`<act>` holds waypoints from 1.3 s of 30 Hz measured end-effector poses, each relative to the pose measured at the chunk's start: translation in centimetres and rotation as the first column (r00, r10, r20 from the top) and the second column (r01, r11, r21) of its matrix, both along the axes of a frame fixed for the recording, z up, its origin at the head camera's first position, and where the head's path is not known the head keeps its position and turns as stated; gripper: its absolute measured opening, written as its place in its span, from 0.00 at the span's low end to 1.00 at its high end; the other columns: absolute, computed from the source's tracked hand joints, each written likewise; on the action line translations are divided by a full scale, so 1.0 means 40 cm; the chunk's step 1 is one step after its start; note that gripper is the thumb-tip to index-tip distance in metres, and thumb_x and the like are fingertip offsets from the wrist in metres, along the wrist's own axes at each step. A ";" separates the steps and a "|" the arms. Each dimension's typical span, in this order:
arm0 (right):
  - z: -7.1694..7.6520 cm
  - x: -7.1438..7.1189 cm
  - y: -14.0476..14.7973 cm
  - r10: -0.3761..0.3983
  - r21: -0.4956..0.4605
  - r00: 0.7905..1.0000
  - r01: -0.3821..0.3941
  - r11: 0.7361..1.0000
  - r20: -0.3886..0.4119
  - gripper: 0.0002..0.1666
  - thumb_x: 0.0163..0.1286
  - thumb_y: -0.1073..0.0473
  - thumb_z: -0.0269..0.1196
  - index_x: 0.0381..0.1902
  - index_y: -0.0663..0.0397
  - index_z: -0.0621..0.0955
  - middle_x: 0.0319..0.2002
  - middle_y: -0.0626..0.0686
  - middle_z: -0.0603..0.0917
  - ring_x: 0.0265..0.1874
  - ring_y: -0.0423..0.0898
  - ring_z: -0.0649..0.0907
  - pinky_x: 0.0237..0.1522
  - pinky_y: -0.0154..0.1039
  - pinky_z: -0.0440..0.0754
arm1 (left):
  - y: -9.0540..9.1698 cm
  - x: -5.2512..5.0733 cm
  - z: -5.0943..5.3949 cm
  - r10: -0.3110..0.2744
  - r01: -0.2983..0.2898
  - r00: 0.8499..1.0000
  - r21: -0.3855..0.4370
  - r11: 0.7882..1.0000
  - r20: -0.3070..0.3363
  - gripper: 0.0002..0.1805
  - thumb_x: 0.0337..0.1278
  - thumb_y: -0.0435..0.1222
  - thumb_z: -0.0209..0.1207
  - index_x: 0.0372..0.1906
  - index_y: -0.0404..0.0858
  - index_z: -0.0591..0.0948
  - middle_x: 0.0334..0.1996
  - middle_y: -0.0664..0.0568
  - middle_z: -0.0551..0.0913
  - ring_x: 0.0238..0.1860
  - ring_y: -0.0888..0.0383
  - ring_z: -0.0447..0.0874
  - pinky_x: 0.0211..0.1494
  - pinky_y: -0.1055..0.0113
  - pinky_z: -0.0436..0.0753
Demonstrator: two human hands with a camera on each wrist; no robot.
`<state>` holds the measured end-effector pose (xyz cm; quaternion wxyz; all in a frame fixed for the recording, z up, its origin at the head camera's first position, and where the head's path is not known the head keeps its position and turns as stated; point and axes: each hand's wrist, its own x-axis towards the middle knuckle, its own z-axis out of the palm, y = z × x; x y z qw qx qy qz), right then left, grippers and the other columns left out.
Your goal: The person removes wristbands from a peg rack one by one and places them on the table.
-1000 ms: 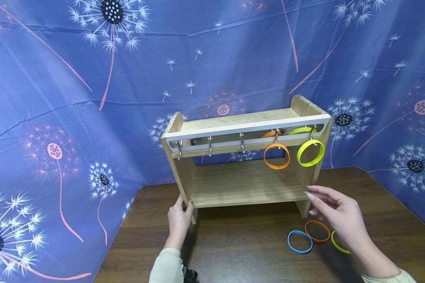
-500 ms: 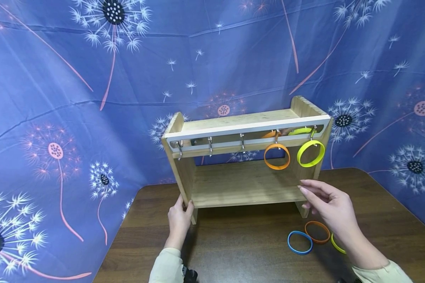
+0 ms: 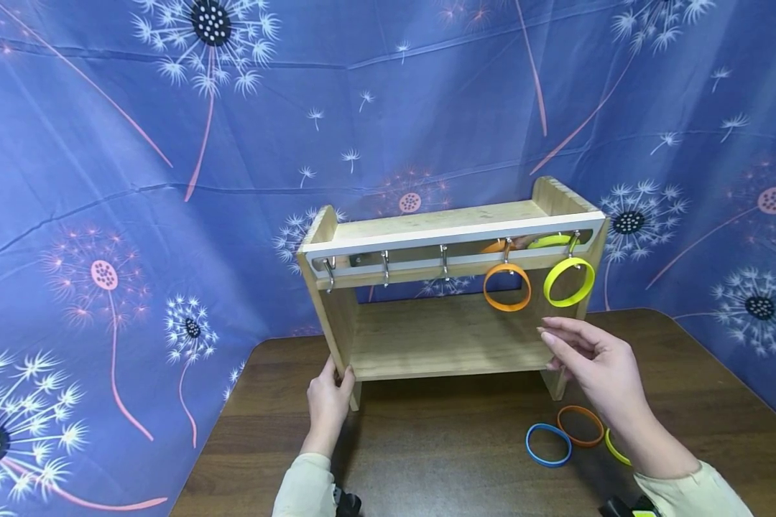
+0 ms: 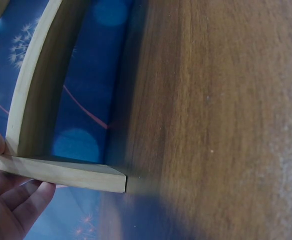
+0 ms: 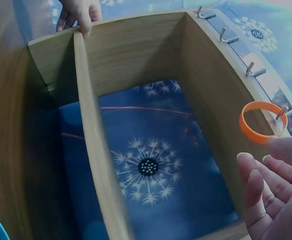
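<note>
A wooden shelf stands on the table, with a row of metal hooks along its front rail. An orange band and a yellow-green band hang from the two rightmost hooks. The left hand grips the shelf's left side panel near the bottom; the left wrist view shows its fingers below the panel's edge. Below the hanging yellow-green band, the right hand is in the air before the shelf's right side, fingers loosely bent and holding nothing. The right wrist view shows the orange band beyond the right hand.
On the table, in front of the shelf's right leg, lie a blue band, an orange-red band and a yellow band partly behind the right wrist. A blue patterned cloth hangs behind.
The right hand has moved up and to the left, closer to the hanging bands. The left hand has stayed on the side panel.
</note>
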<state>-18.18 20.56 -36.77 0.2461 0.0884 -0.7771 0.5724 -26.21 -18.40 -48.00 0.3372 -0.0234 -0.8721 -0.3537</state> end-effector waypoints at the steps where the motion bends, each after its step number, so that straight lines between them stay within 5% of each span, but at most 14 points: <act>1: 0.003 -0.002 -0.002 0.004 -0.009 1.000 -0.004 1.000 -0.004 0.18 0.67 0.64 0.64 0.54 0.62 0.80 0.37 0.40 0.88 0.21 0.43 0.84 0.20 0.34 0.77 | 0.000 0.000 0.000 0.001 -0.001 1.000 0.002 1.000 -0.001 0.05 0.53 0.35 0.63 0.36 0.41 0.80 0.18 0.54 0.84 0.17 0.58 0.78 0.23 0.56 0.76; 8: 0.023 -0.014 -0.016 0.042 -0.103 0.999 -0.044 0.994 -0.026 0.20 0.64 0.69 0.65 0.55 0.67 0.79 0.39 0.43 0.88 0.20 0.43 0.83 0.19 0.34 0.77 | -0.001 0.001 0.002 0.002 -0.002 1.000 0.015 1.000 0.022 0.06 0.54 0.35 0.63 0.37 0.41 0.81 0.20 0.53 0.85 0.19 0.56 0.79 0.25 0.55 0.77; 16: 0.036 -0.027 -0.027 -0.003 -0.032 0.999 0.001 0.999 -0.038 0.20 0.66 0.65 0.64 0.56 0.66 0.79 0.40 0.37 0.87 0.21 0.43 0.84 0.20 0.33 0.78 | 0.000 0.001 0.002 -0.005 0.004 0.999 0.013 1.000 0.045 0.05 0.55 0.36 0.62 0.36 0.42 0.80 0.20 0.54 0.85 0.18 0.58 0.78 0.24 0.56 0.76; 39: 0.060 -0.056 -0.059 -0.033 -0.036 0.997 0.031 0.999 -0.069 0.20 0.66 0.62 0.65 0.55 0.62 0.80 0.41 0.36 0.86 0.21 0.42 0.86 0.21 0.33 0.79 | 0.003 0.004 0.009 0.012 -0.012 0.999 0.003 1.000 0.042 0.05 0.53 0.36 0.63 0.34 0.43 0.79 0.17 0.56 0.82 0.16 0.55 0.75 0.24 0.55 0.74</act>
